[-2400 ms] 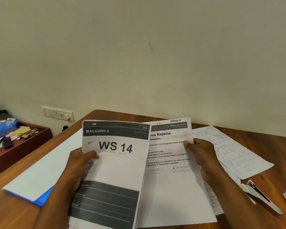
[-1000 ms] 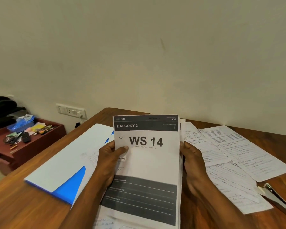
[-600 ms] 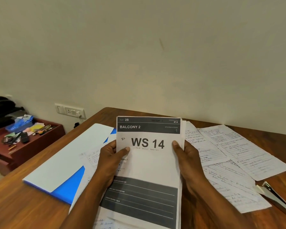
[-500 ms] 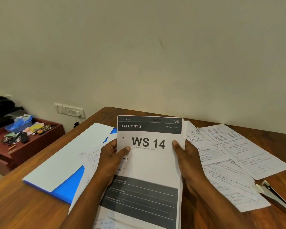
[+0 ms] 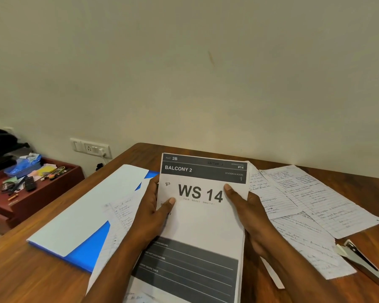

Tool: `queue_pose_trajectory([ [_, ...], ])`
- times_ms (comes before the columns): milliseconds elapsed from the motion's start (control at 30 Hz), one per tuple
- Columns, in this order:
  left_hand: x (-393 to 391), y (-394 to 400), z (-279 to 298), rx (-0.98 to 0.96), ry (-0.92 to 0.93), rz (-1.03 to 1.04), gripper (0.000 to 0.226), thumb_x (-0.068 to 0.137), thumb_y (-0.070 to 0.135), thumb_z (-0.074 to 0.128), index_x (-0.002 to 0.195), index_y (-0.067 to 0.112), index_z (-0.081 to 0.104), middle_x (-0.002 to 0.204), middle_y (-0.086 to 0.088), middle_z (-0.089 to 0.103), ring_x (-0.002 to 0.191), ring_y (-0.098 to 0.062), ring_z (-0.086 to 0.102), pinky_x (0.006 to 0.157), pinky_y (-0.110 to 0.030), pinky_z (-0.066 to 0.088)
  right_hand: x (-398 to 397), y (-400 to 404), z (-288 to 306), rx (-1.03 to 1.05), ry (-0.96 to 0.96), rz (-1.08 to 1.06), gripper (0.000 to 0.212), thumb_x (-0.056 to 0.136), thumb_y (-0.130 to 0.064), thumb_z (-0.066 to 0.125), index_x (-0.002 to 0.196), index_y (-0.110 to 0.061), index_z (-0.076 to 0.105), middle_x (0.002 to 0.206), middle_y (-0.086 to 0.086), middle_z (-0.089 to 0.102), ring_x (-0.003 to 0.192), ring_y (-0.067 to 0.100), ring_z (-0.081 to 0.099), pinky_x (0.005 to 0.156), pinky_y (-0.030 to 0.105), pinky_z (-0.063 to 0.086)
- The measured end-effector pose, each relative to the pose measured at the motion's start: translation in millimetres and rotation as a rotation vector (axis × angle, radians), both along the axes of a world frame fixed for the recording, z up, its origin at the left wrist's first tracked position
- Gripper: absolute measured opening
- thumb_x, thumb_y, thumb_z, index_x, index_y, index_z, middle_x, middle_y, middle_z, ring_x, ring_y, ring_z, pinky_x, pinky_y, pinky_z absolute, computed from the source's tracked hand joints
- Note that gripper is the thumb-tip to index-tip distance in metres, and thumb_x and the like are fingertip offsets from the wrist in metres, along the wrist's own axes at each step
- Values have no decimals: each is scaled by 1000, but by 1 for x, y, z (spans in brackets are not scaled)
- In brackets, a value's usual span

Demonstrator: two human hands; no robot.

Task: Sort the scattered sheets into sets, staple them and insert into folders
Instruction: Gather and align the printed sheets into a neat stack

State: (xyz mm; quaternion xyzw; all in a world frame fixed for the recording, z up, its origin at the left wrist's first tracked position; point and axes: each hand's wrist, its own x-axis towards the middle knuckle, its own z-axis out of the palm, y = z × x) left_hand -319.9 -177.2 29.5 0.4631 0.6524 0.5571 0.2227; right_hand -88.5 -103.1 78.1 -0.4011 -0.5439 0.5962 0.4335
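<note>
Fingers [image 5: 229, 189] unmoved on squared stack [image 5: 202, 219]

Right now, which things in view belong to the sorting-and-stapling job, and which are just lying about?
Part of the job:
- printed "WS 14" stack, gripped by left hand and right hand
- loose handwritten lined sheets
- blue-and-white folder
- silver metal stapler

Just lying about:
- dark red side drawer of small clutter
- white wall socket
</note>
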Motion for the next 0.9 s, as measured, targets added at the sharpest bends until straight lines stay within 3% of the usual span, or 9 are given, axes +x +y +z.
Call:
queue_pose_trajectory([
  [100, 7, -4, 7, 28, 26, -19, 70, 82, 73, 62, 143, 68, 29, 149, 20, 54, 130, -16, 60, 109, -51, 52, 3, 1, -1, -54, 7, 78, 33, 93, -42, 73, 123, -30, 68, 111, -7, 80, 102, 20, 77, 99, 48, 58],
  [200, 8, -3, 9, 42, -43, -33, 85, 81, 70, 68, 153, 58, 24, 151, 18, 54, 132, -18, 60, 110, -51, 51, 8, 3, 0, -73, 6, 164, 42, 87, -37, 78, 127, -30, 65, 113, -4, 80, 102, 21, 77, 99, 50, 58],
  [300, 7, -1, 9, 32, -204, -51, 75, 82, 55, 77, 146, 47, 39, 138, 14, 65, 120, -21, 69, 100, -47, 58, 14, 6, 3, -74, -25, 193, 51, 81, -36, 81, 129, -28, 65, 115, -3, 79, 103, 23, 77, 100, 53, 57],
  [433, 14, 2, 8, -66, -458, -71, 66, 75, 39, 81, 134, 32, 53, 125, 7, 74, 111, -29, 71, 100, -52, 57, 19, 13, 5, -103, -55, 160, 39, 88, -29, 78, 124, -25, 67, 113, 1, 80, 100, 28, 78, 98, 55, 58],
  [533, 17, 3, 5, -146, -570, -119, 68, 70, 30, 91, 131, 24, 62, 120, 1, 77, 110, -36, 72, 103, -60, 53, 19, 17, 4, -111, -99, 108, 29, 92, -31, 76, 118, -25, 67, 106, 2, 81, 94, 30, 78, 89, 51, 61],
  [667, 19, 3, -2, -213, -649, -183, 57, 79, 22, 86, 132, 20, 65, 122, -7, 77, 115, -43, 69, 106, -66, 48, 17, 19, -1, -94, -167, 41, 22, 93, -34, 75, 110, -26, 62, 103, -1, 76, 90, 24, 73, 69, 35, 57],
  [833, 25, 8, -3, -212, -541, -105, 33, 92, 19, 76, 124, 21, 68, 114, 2, 79, 110, -36, 71, 107, -61, 49, 17, 22, 1, 41, -243, -28, 21, 93, -30, 76, 105, -30, 59, 106, -13, 66, 89, 9, 64, 72, 27, 50],
  [900, 29, 10, -2, -203, -534, -72, 29, 94, 19, 74, 122, 22, 67, 116, 3, 78, 108, -34, 71, 105, -59, 52, 16, 21, 1, 94, -309, -47, 25, 94, -29, 76, 111, -30, 57, 111, -13, 61, 86, 4, 58, 84, 29, 49],
])
